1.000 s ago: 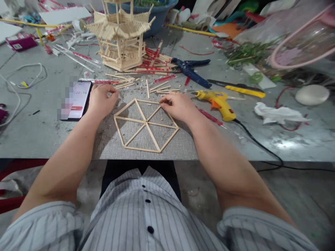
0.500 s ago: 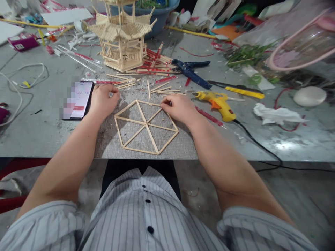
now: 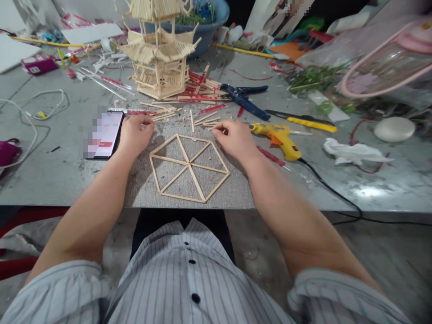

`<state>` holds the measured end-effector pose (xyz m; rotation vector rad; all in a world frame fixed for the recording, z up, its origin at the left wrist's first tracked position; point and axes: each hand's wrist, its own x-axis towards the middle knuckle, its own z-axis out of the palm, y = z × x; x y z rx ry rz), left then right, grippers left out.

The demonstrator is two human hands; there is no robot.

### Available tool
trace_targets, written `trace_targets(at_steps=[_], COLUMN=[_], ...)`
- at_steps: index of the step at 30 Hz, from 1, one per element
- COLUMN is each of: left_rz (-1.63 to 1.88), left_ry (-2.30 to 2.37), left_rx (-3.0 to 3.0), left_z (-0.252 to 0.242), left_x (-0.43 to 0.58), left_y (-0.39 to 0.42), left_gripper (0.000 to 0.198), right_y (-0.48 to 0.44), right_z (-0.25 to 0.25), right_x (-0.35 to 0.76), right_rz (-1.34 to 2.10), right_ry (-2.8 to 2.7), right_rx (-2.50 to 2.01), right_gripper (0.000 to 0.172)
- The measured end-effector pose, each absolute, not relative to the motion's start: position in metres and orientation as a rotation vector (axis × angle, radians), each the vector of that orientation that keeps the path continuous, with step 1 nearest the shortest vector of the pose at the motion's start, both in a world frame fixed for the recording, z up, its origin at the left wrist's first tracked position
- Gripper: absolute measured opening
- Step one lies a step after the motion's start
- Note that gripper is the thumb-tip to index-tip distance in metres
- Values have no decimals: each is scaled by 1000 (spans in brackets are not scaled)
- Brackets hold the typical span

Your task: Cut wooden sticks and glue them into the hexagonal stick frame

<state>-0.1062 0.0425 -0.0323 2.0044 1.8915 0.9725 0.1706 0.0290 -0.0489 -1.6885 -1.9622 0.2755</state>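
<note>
**Wooden hexagon (image 3: pixel 189 164) flat at mid-picture**

The stick tower (image 3: pixel 148 50) stands upper left of centre. Right hand (image 3: pixel 235 138), just beside the hexagon's upper right corner: fingers curled, thumb and forefinger close — whether pinching anything, I cannot tell. Left hand (image 3: pixel 133 134), left of centre by the phone (image 3: pixel 113 129): fingers loosely curled — hold unclear.

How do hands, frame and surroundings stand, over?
Left hand beside phone; right hand near hexagonal stick frame. Frame flat, six-spoked. Loose sticks just beyond.
</note>
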Motion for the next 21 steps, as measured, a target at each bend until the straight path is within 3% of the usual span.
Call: trace_targets(at_steps=[9,21], left_rz=[1000,930], left_ry=[1864,1880], left_rx=[2059,2117], left_z=[-35,-34], left_x=[-107,-109], left_y=[45,47], left_gripper=[18,19], right_y=[59,106], right_z=[-15,-20], right_x=[134,105], right_rz=[93,246], right_ry=[-2274,-2329], right_rx=[-1825,-2008], right_gripper=[23,23])
